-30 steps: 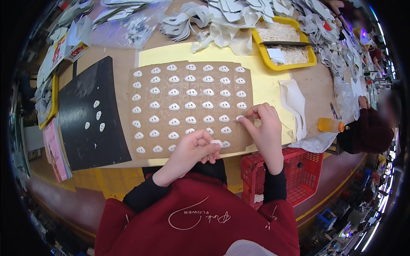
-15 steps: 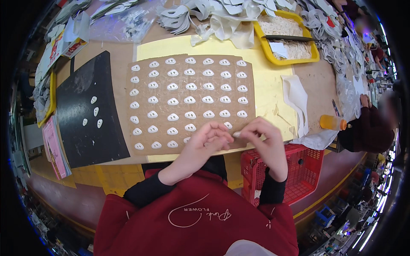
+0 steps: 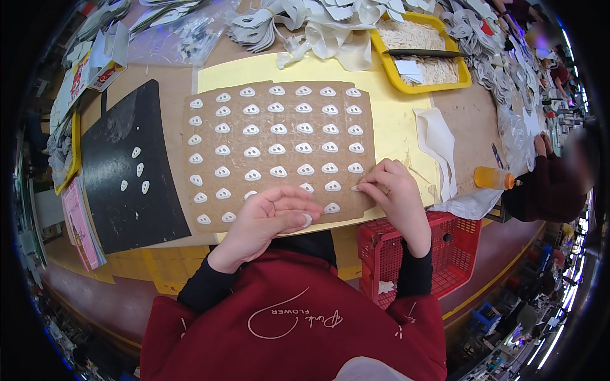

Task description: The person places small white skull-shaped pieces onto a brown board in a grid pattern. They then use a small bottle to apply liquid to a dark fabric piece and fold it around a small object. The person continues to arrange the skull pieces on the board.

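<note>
A brown cardboard sheet [image 3: 204,149] lies before me, covered with rows of small white rounded-triangle pieces [image 3: 276,149], each with two holes. At the sheet's lower right edge my right hand [image 3: 399,193] pinches one small white piece [image 3: 356,188] between thumb and fingertips, just below the last piece of the right column. My left hand [image 3: 270,219] hovers over the front edge, fingers curled, with a white piece [image 3: 307,220] showing by its thumb. Whether more lie inside that palm is hidden. Some of the nearest row is covered by this hand.
A black board [image 3: 121,209] with several white pieces lies at left. Yellow paper [image 3: 397,136] is under the cardboard. Far right stands a yellow tray [image 3: 412,87] of small pale pieces, with an orange bottle [image 3: 492,178] nearer. A red crate [image 3: 470,244] sits below the table edge.
My right hand has moved away from the left, out to the sheet's right edge, carrying a white piece. My left hand has shifted left and nearer me. A piece in the nearest row now shows between them.
</note>
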Tool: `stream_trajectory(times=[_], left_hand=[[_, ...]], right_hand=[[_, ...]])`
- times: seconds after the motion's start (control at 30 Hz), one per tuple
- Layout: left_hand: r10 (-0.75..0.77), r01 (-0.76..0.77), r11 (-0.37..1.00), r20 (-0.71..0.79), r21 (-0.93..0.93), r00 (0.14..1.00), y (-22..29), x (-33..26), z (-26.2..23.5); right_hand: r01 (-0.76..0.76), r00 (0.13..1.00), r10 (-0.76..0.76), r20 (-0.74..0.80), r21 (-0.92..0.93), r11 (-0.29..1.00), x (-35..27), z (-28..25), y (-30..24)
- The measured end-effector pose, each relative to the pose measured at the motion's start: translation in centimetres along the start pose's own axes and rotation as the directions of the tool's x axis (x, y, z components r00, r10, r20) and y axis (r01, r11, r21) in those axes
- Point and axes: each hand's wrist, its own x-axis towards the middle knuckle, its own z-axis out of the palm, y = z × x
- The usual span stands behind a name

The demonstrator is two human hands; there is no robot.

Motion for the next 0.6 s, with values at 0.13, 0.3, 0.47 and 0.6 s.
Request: stream_trajectory(times=[0.13, 0.3, 0.47, 0.6], left_hand=[[0.003, -0.003, 0.998, 0.009, 0.058, 1.000, -1.0, 0.3, 0.0], [0.069, -0.063, 0.995, -0.084, 0.075, 0.994, -1.6, 1.4, 1.6], [0.156, -0.150, 0.986, -0.069, 0.075, 0.985, -2.4, 2.4, 2.6], [0.166, -0.164, 0.984, -0.022, 0.073, 0.986, -3.3, 2.9, 2.4]], right_hand=[[-0.008, 0.997, 0.004, -0.078, -0.056, 0.998, -0.1, 0.5, 0.1], [-0.126, 0.981, 0.151, -0.120, 0.191, 0.974, -1.0, 0.3, -1.4], [-0.137, 0.990, 0.143, 0.021, 0.451, 0.882, -3.1, -0.1, -3.2], [-0.198, 0.979, 0.192, 0.070, 0.560, 0.804, -3.8, 0.9, -3.4]])
